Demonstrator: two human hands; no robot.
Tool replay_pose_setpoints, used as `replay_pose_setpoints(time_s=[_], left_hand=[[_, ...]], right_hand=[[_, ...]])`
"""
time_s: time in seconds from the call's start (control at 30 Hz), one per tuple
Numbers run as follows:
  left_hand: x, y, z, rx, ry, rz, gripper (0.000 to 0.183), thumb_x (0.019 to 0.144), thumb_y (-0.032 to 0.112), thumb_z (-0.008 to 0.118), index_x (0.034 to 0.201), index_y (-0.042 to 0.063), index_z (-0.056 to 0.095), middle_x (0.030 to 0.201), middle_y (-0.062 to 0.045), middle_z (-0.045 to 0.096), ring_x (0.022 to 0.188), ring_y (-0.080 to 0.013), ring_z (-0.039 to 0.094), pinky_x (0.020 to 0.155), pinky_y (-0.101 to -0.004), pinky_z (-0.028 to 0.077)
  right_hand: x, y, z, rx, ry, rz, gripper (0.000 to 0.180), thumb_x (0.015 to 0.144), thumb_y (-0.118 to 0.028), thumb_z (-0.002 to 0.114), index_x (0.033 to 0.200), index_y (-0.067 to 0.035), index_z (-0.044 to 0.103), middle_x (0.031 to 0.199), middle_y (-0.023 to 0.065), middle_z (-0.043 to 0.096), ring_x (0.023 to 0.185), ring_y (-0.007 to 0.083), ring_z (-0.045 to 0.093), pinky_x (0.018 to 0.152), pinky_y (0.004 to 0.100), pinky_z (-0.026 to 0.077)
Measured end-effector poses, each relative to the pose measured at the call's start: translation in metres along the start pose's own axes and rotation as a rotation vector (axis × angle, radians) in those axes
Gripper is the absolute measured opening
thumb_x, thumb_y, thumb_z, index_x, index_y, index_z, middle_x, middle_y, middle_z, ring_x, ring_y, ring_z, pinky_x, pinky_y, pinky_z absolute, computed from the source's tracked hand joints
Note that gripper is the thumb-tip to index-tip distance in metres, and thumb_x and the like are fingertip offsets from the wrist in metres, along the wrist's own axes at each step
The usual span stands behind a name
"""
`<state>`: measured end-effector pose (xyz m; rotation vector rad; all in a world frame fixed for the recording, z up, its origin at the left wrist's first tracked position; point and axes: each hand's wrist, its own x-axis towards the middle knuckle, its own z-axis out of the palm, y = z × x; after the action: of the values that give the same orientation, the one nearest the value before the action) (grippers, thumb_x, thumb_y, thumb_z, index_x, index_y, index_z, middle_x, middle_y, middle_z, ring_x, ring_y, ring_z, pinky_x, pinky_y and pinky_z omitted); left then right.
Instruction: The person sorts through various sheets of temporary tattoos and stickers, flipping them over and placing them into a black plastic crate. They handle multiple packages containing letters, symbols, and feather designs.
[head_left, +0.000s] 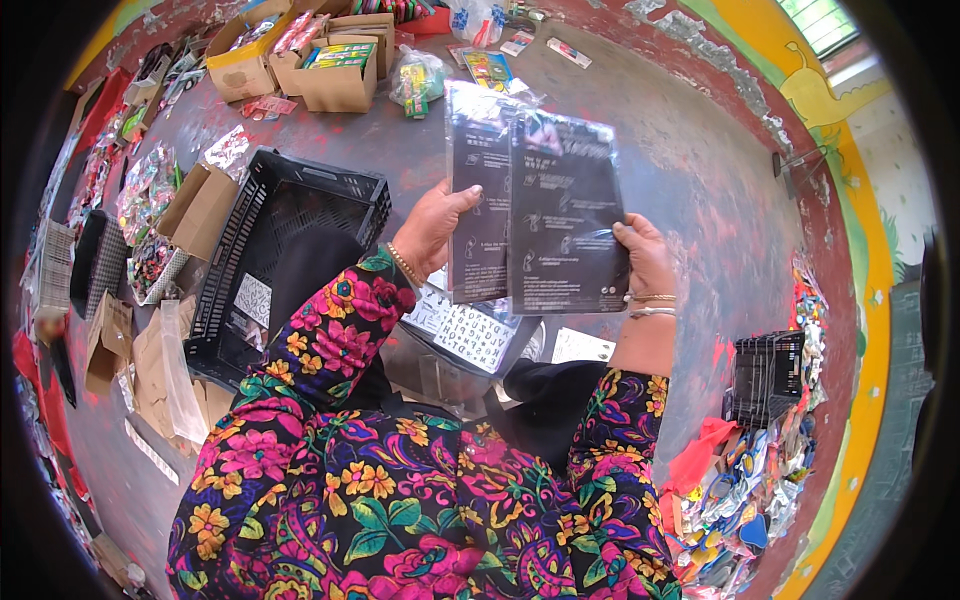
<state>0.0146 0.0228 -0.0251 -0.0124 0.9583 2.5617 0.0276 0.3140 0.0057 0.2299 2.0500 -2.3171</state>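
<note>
My left hand (439, 217) grips a dark printed sheet in clear plastic (478, 247) by its left edge, thumb on the front. A second, similar sheet (568, 225) is pinched at its lower right edge by my right hand (646, 251). This one overlaps the right side of the first. Both stand upright and bear white writing and small drawings. Below them, between my knees, a grey plastic bin (442, 379) carries a packet of lettered sheets (480, 330). At my left, a black plastic crate (292, 187) has another lettered packet (253, 304) inside it.
Cardboard boxes of packaged goods (337, 75) and a plastic bag (420, 79) stand ahead on the floor. Flattened cardboard (161, 375) lies at left. To the right are a small black crate (765, 375) and a heap of mixed items (739, 510). A white paper (581, 346) lies near my right knee.
</note>
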Motion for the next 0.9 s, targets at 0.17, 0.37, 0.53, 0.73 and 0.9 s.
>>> replay_pose_setpoints(time_s=[0.17, 0.37, 0.53, 0.73, 0.9], left_hand=[[0.008, 0.001, -0.007, 0.102, 0.127, 0.127, 0.022, 0.088, 0.007, 0.043, 0.109, 0.000, 0.046, 0.098, -0.009, 0.056, 0.085, -0.0181, 0.057, 0.075, -0.0318, 0.048], [0.009, 0.000, -0.004, 0.265, 0.234, 0.373, 0.022, 0.090, 0.009, 0.043, 0.109, 0.000, 0.048, 0.098, -0.007, 0.056, 0.082, -0.0131, 0.055, 0.075, -0.0275, 0.047], [0.004, -0.021, 0.017, 0.777, 0.021, 0.624, 0.029, 0.089, 0.010, 0.046, 0.116, -0.001, 0.048, 0.103, -0.002, 0.057, 0.088, -0.0100, 0.051, 0.080, -0.0241, 0.041], [0.014, 0.008, -0.002, 0.450, 0.311, 0.566, 0.020, 0.087, 0.010, 0.047, 0.102, -0.001, 0.054, 0.087, -0.005, 0.060, 0.074, -0.0083, 0.050, 0.067, -0.0248, 0.043], [0.013, -0.021, -0.009, 0.677, 0.142, 0.471, 0.025, 0.088, 0.008, 0.045, 0.111, -0.002, 0.049, 0.095, -0.003, 0.057, 0.082, -0.0089, 0.051, 0.074, -0.0232, 0.042]], right_hand=[[0.005, 0.000, -0.049, 0.000, 0.518, -0.339, 0.017, 0.082, -0.006, 0.054, 0.097, 0.000, 0.053, 0.082, 0.0031, 0.059, 0.070, 0.0089, 0.053, 0.063, 0.0228, 0.043], [-0.008, -0.012, -0.022, -1.314, 0.980, -0.560, 0.018, 0.084, -0.011, 0.043, 0.098, -0.003, 0.050, 0.077, 0.0152, 0.060, 0.066, 0.0292, 0.059, 0.058, 0.0386, 0.045], [-0.004, 0.014, 0.050, -0.934, 0.146, -0.650, 0.016, 0.084, -0.017, 0.048, 0.098, -0.012, 0.054, 0.076, 0.0178, 0.060, 0.072, 0.0380, 0.057, 0.061, 0.0425, 0.046], [0.003, 0.000, 0.016, -1.240, 0.697, -0.469, 0.017, 0.083, -0.015, 0.049, 0.098, -0.009, 0.052, 0.074, 0.0172, 0.061, 0.068, 0.0362, 0.058, 0.058, 0.0428, 0.045], [-0.013, 0.008, 0.072, -1.166, 0.173, -0.684, 0.017, 0.083, -0.015, 0.049, 0.099, -0.010, 0.052, 0.068, 0.0168, 0.059, 0.062, 0.0378, 0.057, 0.055, 0.0435, 0.044]])
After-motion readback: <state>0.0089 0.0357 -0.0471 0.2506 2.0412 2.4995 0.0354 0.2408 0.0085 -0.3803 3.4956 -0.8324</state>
